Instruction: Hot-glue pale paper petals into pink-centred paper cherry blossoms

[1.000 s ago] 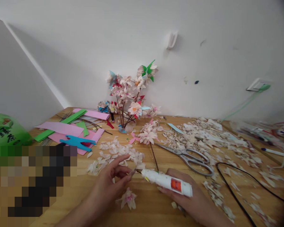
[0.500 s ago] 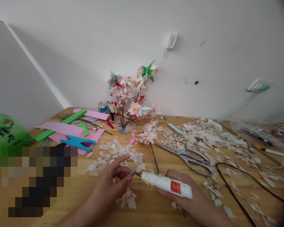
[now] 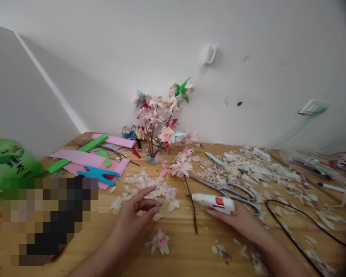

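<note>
Head view: our right hand (image 3: 236,220) curls loosely under a white glue tube (image 3: 212,203), its red label facing up and its nozzle pointing left, just beside a thin bare twig (image 3: 192,207). The fingers cradle the tube's body, though the view does not show how firmly the thumb bears on it. It looks light and squeezable, so we judge a gentle hold around the body best, leaving the nozzle free. Our left hand (image 3: 137,209) is half open, its fingertips (image 3: 158,204) drawn toward the thumb; we see nothing in it, but something tiny could be hidden there. It hovers just in front of a scatter of loose paper petals (image 3: 150,194), which look feather-light and easily creased, best lifted by an edge. A pale pink paper blossom (image 3: 160,242) lies nearer us, and another (image 3: 181,168) tops the twig, which looks thin and fairly stiff. Steel scissors (image 3: 230,191) lie open just beyond the tube. Farther back, a small glass jar (image 3: 155,156) holds branches of paper blossoms (image 3: 158,115), with a trace of blue at its base. At left, a green printed bag (image 3: 13,161) stands with its contents out of sight.
</note>
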The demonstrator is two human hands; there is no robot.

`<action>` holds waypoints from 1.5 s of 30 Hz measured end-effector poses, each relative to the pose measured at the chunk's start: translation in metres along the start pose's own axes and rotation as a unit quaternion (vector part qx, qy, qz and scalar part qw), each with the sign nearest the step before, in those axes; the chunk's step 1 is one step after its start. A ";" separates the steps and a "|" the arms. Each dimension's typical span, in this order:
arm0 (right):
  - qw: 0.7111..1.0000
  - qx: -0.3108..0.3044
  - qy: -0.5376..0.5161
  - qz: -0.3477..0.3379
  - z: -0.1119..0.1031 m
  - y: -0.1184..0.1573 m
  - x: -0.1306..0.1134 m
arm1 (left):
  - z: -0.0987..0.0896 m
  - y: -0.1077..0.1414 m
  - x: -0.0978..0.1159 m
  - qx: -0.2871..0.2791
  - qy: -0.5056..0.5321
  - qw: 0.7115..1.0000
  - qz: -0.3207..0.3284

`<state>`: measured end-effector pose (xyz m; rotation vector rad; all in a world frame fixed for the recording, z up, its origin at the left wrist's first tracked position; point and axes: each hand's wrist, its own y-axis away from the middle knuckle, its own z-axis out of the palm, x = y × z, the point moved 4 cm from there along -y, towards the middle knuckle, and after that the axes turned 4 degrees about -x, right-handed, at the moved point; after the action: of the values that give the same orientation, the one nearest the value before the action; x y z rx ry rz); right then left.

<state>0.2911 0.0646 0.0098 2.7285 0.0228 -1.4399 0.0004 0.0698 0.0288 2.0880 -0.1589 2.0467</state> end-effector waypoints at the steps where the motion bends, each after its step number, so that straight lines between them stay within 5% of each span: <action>1: 1.000 -0.015 0.001 -0.001 0.001 -0.001 0.001 | -0.001 -0.001 -0.001 -0.004 0.001 1.000 0.000; 5: 0.999 -0.040 0.004 0.001 0.001 -0.004 0.006 | -0.005 -0.003 -0.002 -0.014 0.022 1.000 0.006; 16: 0.999 0.018 -0.037 0.023 -0.016 -0.005 0.006 | -0.010 -0.005 0.000 0.033 0.067 0.997 0.024; 22: 0.999 -0.017 0.004 0.028 -0.014 -0.010 0.016 | -0.010 -0.003 0.006 0.057 0.079 0.995 0.035; 25: 0.995 0.079 0.047 -0.022 -0.028 -0.004 0.008 | -0.009 -0.003 0.007 0.051 0.073 0.995 0.045; 28: 0.961 0.229 0.091 -0.124 -0.040 0.015 -0.018 | -0.009 -0.004 0.005 0.042 0.071 0.995 0.049; 30: 0.939 0.260 0.092 -0.205 -0.034 0.028 -0.041 | -0.009 -0.004 0.003 0.039 0.071 0.995 0.050; 32: 0.951 0.176 0.095 -0.236 -0.011 0.034 -0.061 | -0.008 -0.004 0.003 0.031 0.071 0.996 0.046; 36: 0.961 -0.088 0.092 -0.245 0.055 0.033 -0.086 | -0.005 -0.002 0.003 0.003 0.071 0.997 0.034; 38: 0.955 -0.157 0.071 -0.243 0.080 0.029 -0.093 | -0.005 -0.003 0.001 -0.005 0.073 0.997 0.032; 42: 0.945 -0.235 0.021 -0.227 0.109 0.022 -0.093 | -0.007 -0.005 -0.002 -0.008 0.081 0.996 0.035; 45: 0.957 -0.214 -0.039 -0.191 0.115 0.020 -0.084 | -0.009 -0.006 -0.001 0.007 0.099 0.995 0.023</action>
<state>0.1501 0.0388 0.0154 2.3882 0.7978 -1.4118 -0.0071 0.0778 0.0271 1.8900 -0.1620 2.2715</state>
